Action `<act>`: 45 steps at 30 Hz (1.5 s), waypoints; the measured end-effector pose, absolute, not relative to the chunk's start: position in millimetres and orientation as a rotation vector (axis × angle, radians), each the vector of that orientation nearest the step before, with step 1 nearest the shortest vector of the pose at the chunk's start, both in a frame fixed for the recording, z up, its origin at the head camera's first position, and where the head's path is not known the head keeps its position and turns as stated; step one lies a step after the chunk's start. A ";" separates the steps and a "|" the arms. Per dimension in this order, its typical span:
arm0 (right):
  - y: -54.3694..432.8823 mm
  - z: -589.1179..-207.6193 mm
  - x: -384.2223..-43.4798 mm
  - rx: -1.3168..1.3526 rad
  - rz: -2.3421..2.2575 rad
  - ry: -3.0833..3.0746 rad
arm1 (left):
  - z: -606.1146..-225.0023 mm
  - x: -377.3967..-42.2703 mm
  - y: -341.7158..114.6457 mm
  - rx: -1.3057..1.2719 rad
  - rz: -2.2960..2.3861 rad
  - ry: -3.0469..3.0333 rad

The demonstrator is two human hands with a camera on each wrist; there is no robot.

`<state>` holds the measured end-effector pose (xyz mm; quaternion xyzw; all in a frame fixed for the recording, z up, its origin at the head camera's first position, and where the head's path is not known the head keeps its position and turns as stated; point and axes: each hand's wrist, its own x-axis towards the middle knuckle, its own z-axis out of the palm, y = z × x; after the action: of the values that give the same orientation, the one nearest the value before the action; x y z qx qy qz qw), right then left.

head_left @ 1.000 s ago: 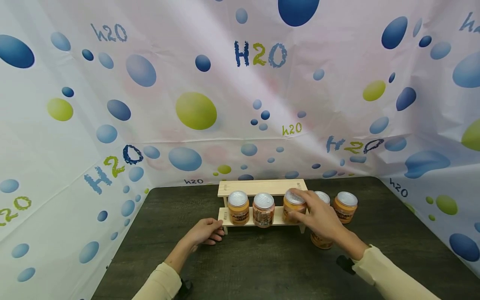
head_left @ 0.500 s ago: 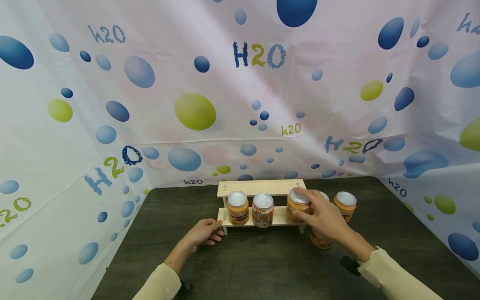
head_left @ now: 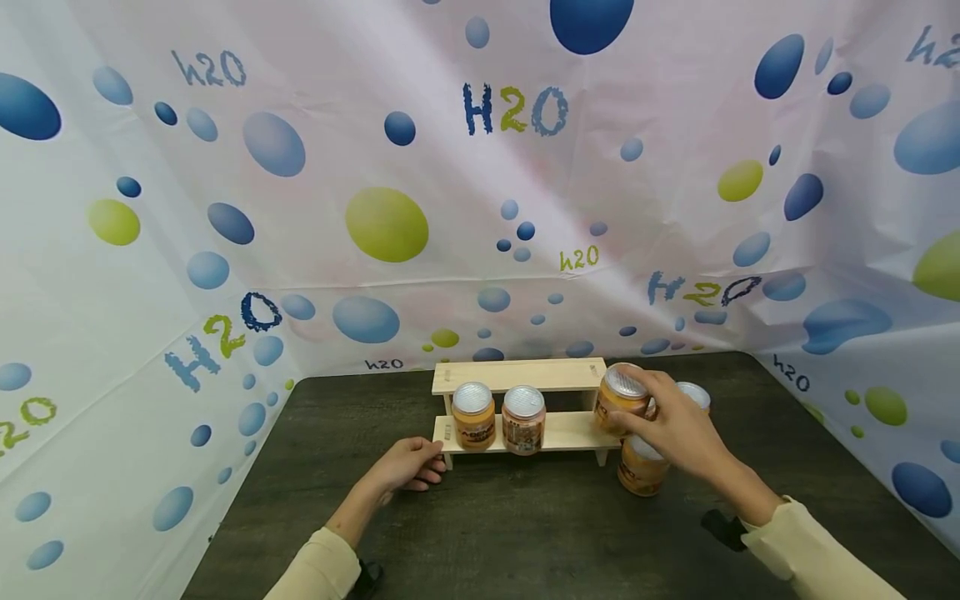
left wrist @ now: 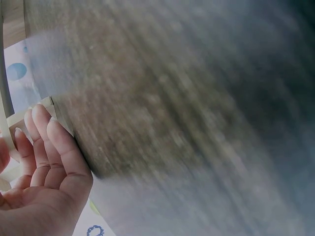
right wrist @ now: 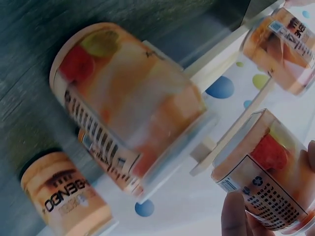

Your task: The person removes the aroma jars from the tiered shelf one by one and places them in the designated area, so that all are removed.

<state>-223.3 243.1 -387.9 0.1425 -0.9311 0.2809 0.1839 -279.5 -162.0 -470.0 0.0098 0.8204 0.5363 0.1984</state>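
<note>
My left hand (head_left: 408,465) pinches the left end of a small two-tier wooden shelf (head_left: 566,429); in the left wrist view its fingers (left wrist: 64,147) lie extended against the wood. With fingers and thumb, my right hand (head_left: 678,429) grips an orange-labelled jar (head_left: 618,407) with a silver lid, over the right end of the lower board. The right wrist view shows this held jar (right wrist: 266,172) apart from the board. Two similar jars, one at the left (head_left: 474,421) and one beside it (head_left: 523,425), stand on the lower tier.
Another jar (head_left: 642,471) stands on the dark table (head_left: 487,533), just right of the shelf's front. Further back, a jar (head_left: 696,395) is mostly hidden behind my right hand. A white curtain (head_left: 315,208) with blue and green spots hangs behind the table.
My right hand has moved the gripped jar rightward along the lower tier to its right end and slightly upward. My left hand has stayed on the shelf's left end.
</note>
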 end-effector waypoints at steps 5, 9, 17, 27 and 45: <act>251.3 -382.3 -221.5 0.370 0.753 -2.619 | -470.3 -279.4 -162.1 0.027 1.502 2.291; 258.5 -379.5 -219.1 0.334 0.726 -2.610 | -470.1 -278.2 -162.2 0.025 1.500 2.297; 277.1 -379.4 -213.1 0.283 0.721 -2.617 | -470.7 -277.7 -162.2 0.026 1.503 2.294; 301.6 -385.2 -204.9 0.201 0.699 -2.633 | -471.0 -282.2 -163.1 0.024 1.502 2.275; 330.3 -412.1 -188.9 0.074 0.659 -2.697 | -470.2 -279.8 -161.8 0.007 1.494 2.290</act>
<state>-188.9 330.3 -412.1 0.0263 -0.9551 0.2333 0.1809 -279.8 -161.8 -470.2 0.0026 0.8202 0.5351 0.2020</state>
